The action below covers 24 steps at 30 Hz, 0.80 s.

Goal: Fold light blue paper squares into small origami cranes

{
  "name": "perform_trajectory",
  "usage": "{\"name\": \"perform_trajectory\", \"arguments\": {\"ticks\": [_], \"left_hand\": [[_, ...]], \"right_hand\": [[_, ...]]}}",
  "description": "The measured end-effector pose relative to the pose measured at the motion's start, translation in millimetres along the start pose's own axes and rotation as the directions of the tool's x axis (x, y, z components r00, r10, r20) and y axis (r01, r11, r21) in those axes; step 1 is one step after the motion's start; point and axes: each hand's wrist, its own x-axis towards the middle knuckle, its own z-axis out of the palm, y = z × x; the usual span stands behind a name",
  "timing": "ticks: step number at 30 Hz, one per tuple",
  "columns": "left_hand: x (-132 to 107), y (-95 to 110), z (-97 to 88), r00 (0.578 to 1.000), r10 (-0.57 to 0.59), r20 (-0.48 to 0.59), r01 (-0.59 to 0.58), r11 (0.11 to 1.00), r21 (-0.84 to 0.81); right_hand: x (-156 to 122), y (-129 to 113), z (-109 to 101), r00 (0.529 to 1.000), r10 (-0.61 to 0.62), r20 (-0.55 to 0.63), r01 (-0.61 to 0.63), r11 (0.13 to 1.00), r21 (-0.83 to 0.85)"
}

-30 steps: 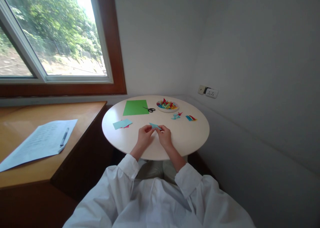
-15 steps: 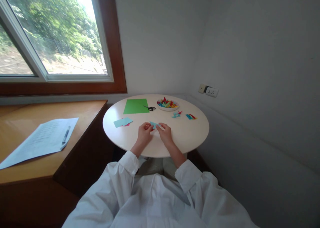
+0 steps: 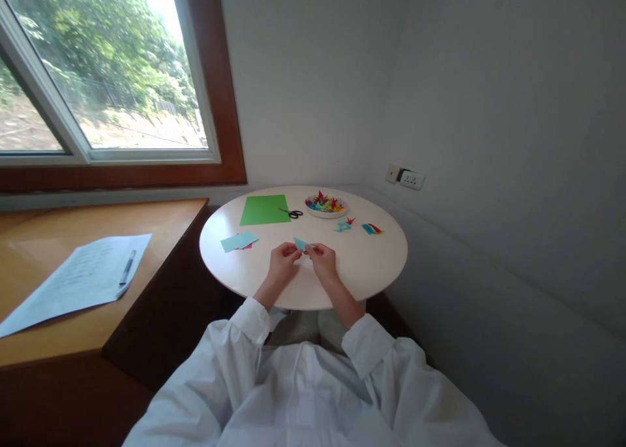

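Note:
Between my two hands, above the near half of the round white table (image 3: pixel 366 271), is a small folded piece of light blue paper (image 3: pixel 300 243). My left hand (image 3: pixel 283 262) pinches its left side, and my right hand (image 3: pixel 323 260) grips the right side with thumb and fingers. The fingers cover much of the paper, so its full shape is hidden. Left of my hands lie light blue paper pieces (image 3: pixel 238 241) partly over a pink one (image 3: pixel 248 246). Beyond my right hand are small light blue folded papers (image 3: pixel 343 226) and a red paper crane (image 3: pixel 351 221).
Black-handled scissors (image 3: pixel 295 214) rest beside a green paper sheet (image 3: pixel 264 210) at the back. A white bowl (image 3: pixel 327 215) holds many colourful folded papers. Coloured strips (image 3: pixel 372 229) lie at the right. On the wooden desk (image 3: pixel 171 218) are a printed sheet (image 3: pixel 83 277) and a pen (image 3: pixel 128 268).
The blue paper has turned slightly between my fingers, and its pointed corner shows more on the left. Both hands still hold it in nearly the same place.

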Motion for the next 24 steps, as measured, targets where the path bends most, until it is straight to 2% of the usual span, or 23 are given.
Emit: {"name": "perform_trajectory", "arguments": {"ticks": [8,19,24], "left_hand": [[2.7,-2.4,-2.3,0.999,0.011,-0.049,-0.011,1.0,0.018],[-0.1,-1.7,-3.3,0.996,-0.059,-0.06,0.057,0.998,-0.032],[0.6,-2.7,-4.3,0.997,-0.072,-0.043,0.07,0.997,-0.046]], "right_hand": [[1.2,2.4,0.3,1.0,0.007,-0.011,-0.007,1.0,0.024],[3.2,3.2,0.3,0.999,0.037,-0.03,-0.033,0.993,0.114],[1.1,1.2,1.7,0.999,0.053,0.0,-0.053,0.988,0.146]]}}
